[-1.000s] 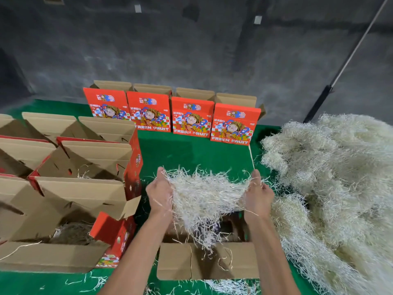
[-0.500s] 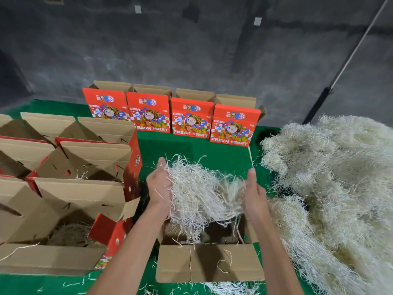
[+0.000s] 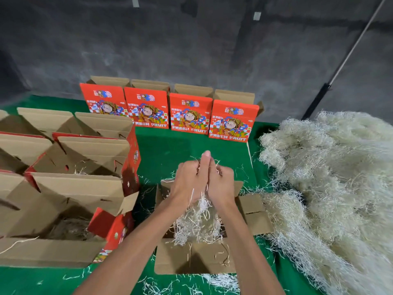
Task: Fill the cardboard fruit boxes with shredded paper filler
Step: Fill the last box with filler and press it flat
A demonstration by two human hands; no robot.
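A green-covered desk carries everything, with a dark concrete wall behind it. Along the right edge of the desk lies a large heap of pale shredded paper filler, spilling toward the near right corner. Along the left edge stand several open cardboard fruit boxes, flaps up; the nearest of these has filler in its bottom. At the far edge, four red printed fruit boxes stand upright in a row, side by side, each marked "FRESH FRUIT". Near the middle of the near edge sits the open box being filled, its flaps folded outward, just beside the heap. A bundle of shredded paper hangs down into this box, its lower strands inside the opening. Above it, the left hand and right hand are pressed together, each grip curled round the top of the bundle, strands poking out between the fingers. Loose strands lie scattered on the green cloth at the near edge.
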